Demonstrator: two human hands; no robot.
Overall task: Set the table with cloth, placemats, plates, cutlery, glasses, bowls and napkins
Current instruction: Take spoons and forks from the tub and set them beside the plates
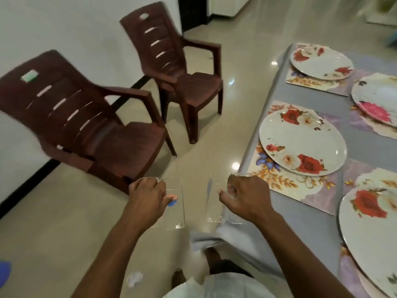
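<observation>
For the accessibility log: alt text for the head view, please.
Left hand and right hand each grip a clear drinking glass beside a grey-clothed table set with floral placemats and white rose-patterned plates. Two brown plastic armchairs stand by the wall.

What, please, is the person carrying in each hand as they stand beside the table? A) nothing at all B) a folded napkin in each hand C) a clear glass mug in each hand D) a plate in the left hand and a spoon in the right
C: the left hand and the right hand each grip a clear glass mug, the left mug and the right mug, held over the floor beside the table.
</observation>
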